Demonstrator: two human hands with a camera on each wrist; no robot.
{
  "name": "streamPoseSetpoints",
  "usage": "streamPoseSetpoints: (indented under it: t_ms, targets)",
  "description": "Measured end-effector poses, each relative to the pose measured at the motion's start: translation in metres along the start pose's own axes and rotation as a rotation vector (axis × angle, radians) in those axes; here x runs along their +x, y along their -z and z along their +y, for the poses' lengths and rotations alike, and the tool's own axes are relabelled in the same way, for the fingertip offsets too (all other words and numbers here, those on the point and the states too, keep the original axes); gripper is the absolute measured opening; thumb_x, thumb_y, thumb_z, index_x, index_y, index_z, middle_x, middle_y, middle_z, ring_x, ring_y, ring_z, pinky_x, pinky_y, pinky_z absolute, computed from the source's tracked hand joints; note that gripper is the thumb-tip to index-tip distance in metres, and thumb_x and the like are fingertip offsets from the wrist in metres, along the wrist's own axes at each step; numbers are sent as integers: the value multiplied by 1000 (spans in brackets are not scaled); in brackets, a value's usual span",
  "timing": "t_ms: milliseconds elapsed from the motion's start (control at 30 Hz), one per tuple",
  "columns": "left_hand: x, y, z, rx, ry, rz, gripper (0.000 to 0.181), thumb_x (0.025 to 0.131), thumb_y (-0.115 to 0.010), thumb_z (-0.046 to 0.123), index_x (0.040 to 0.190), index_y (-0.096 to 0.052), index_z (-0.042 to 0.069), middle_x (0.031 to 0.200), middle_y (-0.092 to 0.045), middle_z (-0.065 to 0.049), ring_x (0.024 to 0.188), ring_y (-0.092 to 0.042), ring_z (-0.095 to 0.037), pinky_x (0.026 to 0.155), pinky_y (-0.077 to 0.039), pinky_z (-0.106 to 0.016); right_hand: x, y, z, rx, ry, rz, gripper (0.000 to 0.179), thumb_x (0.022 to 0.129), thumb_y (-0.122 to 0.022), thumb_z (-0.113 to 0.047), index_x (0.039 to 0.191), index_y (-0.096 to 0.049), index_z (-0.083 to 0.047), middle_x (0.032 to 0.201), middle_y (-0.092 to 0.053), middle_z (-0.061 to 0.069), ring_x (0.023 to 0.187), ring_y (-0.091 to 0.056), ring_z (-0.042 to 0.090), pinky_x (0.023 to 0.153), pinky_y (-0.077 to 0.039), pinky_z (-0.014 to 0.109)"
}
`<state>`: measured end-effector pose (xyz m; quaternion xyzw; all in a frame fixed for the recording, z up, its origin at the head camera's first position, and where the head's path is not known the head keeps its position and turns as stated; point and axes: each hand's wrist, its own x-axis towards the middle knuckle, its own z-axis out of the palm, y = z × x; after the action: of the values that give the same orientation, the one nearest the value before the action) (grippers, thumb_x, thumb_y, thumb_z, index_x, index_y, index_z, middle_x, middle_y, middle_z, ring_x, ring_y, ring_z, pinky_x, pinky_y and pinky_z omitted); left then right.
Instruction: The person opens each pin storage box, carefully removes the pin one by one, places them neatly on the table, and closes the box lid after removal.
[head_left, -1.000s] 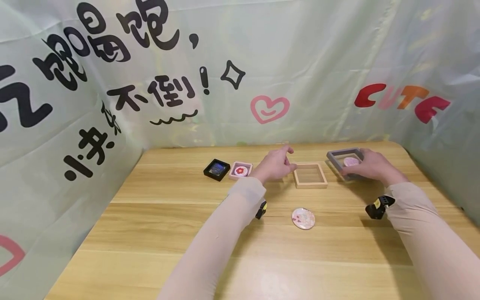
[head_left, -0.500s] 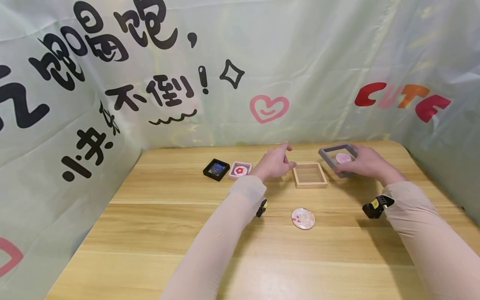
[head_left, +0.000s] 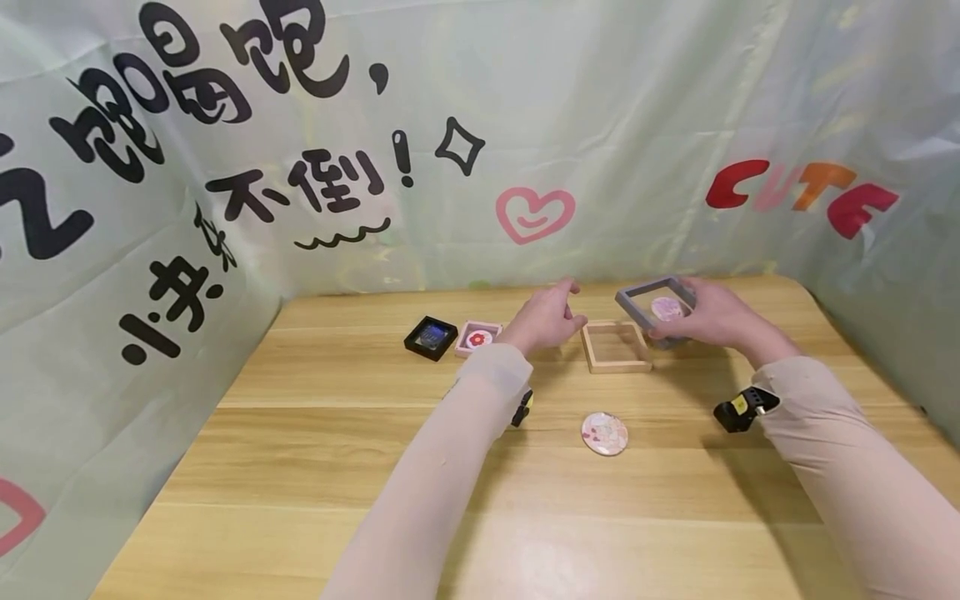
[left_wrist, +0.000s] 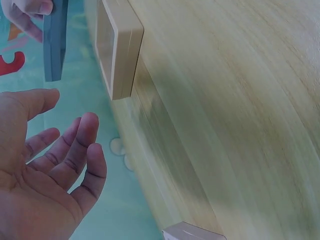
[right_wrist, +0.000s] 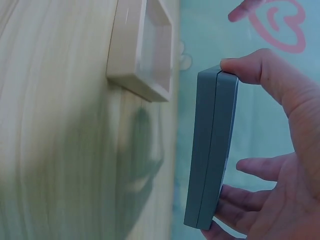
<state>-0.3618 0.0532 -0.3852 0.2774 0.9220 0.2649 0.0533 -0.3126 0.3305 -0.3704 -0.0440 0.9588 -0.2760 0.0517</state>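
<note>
My right hand [head_left: 718, 315] grips a grey square display frame [head_left: 634, 313] by its edges, raised off the table. A round pinkish-purple badge [head_left: 667, 309] shows inside its clear window. In the right wrist view the thumb and lower fingers span the grey frame [right_wrist: 210, 150], which is closed along a seam. Left of it, my left hand [head_left: 543, 321] hovers with loosely bent fingers; in the left wrist view nothing is in that hand [left_wrist: 50, 185]. Between the hands, a beige square frame [head_left: 619, 367] lies on the table, with no badge seen in it.
A round badge with a pink picture [head_left: 604, 434] lies on the wooden table [head_left: 315, 467] nearer to me. At the back left are a pink frame with a red-flower badge [head_left: 478, 339] and a black frame [head_left: 431, 337]. A pale printed curtain [head_left: 630, 125] stands behind the table.
My right hand has lifted the grey frame and carried it left, to beside the back right of the beige frame. The left hand has stayed almost in place.
</note>
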Motion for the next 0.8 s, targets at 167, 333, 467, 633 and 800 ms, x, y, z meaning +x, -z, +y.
streamPoseSetpoints:
  t_ms: [167, 333, 467, 633, 800]
  targets:
    - [-1, 2, -2, 7, -3, 2, 54, 107, -67, 29, 155, -48, 13, 99, -67, 0, 86, -64, -13, 89, -54, -31, 2, -3, -9, -19, 34, 23, 116, 86, -86, -40, 162, -21, 17, 128, -63, 38, 113, -58, 42, 99, -50, 58]
    - [-2, 4, -5, 5, 2, -1, 56, 107, -67, 28, 157, -47, 13, 101, -67, 0, 90, -64, -13, 90, -55, -30, 3, -8, -20, -17, 64, 20, 116, 85, -87, -40, 162, -21, 18, 128, -63, 38, 110, -59, 40, 97, -51, 55]
    - [-2, 4, -8, -1, 7, -3, 58, 107, -68, 28, 158, -45, 14, 99, -66, 1, 89, -64, -13, 89, -54, -29, 5, -11, -26, -17, 87, 12, 117, 85, -87, -41, 162, -21, 17, 130, -63, 37, 109, -60, 39, 95, -52, 54]
    - [-3, 4, -10, -19, 23, 2, 60, 107, -68, 29, 160, -44, 15, 97, -65, 2, 86, -63, -12, 85, -54, -27, 5, -14, -32, -18, 113, 2, 117, 86, -87, -40, 163, -19, 16, 133, -61, 38, 111, -60, 41, 96, -52, 59]
    - [-7, 6, -9, -60, 21, 2, 59, 107, -68, 27, 160, -45, 15, 98, -66, 1, 85, -63, -12, 78, -54, -23, 4, -17, -41, -15, 143, 3, 115, 85, -87, -39, 163, -22, 15, 132, -61, 38, 111, -61, 41, 95, -52, 57]
